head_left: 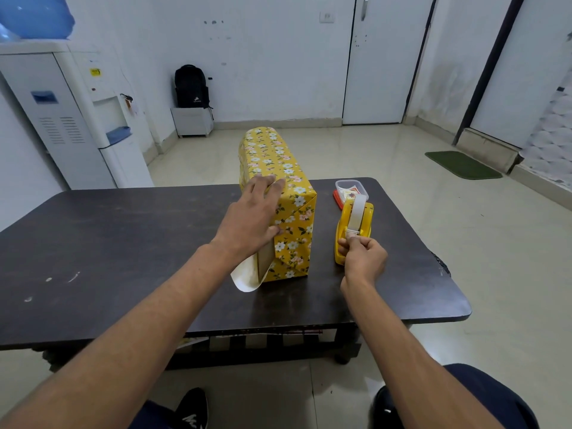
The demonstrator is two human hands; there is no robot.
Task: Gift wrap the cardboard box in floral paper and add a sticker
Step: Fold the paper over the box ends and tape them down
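A tall cardboard box (263, 261) wrapped in yellow floral paper (278, 162) stands on end on the dark table (123, 243). At its near end a paper flap is folded down, brown cardboard shows at the lower left, and a white paper flap (244, 278) hangs loose. My left hand (250, 218) lies spread on the box's left side and near end, pressing the folded paper. To the right stands a yellow tape dispenser (353, 230). My right hand (362, 258) pinches the tape end at the dispenser's front.
A small clear plastic container (351, 188) with a red lid beside it sits behind the dispenser. The table's right edge is close to the dispenser. A water dispenser (77, 119) stands at the left, a backpack (190, 86) by the far wall, and a green mat (462, 165) on the floor.
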